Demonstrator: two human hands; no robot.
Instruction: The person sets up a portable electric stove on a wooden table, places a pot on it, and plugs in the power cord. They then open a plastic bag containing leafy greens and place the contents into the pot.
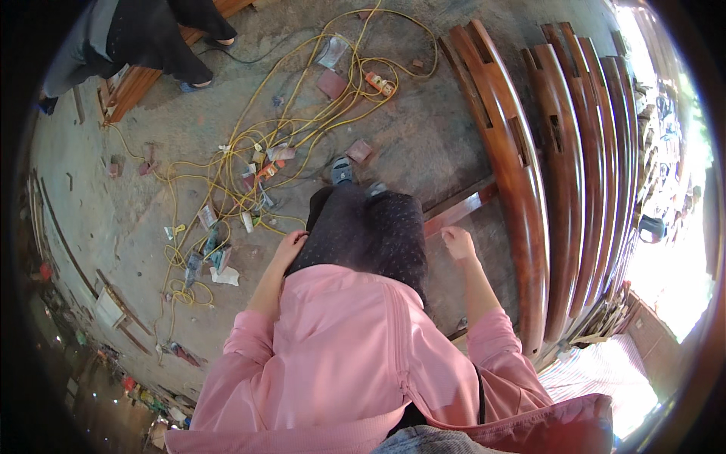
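Observation:
My left hand [291,245] hangs beside my dark, speckled trousers [363,234], its fingers curled loosely at the thigh and partly hidden. Nothing shows in it. On the other side, my right hand [458,244] is held away from my leg with the fingers bent in, and I see nothing in them. Closest to that hand is a reddish-brown wooden beam [461,210] lying low across the floor. Just beyond stands a long, glossy, curved wooden piece [508,170] with rectangular slots cut in it.
More curved, polished wooden pieces [560,197] line up along the right. Tangled yellow cords [242,163] with an orange power strip [380,83] spread over the floor [136,227] ahead and left. Another person's legs [151,38] are at the upper left, beside wooden beams [136,89].

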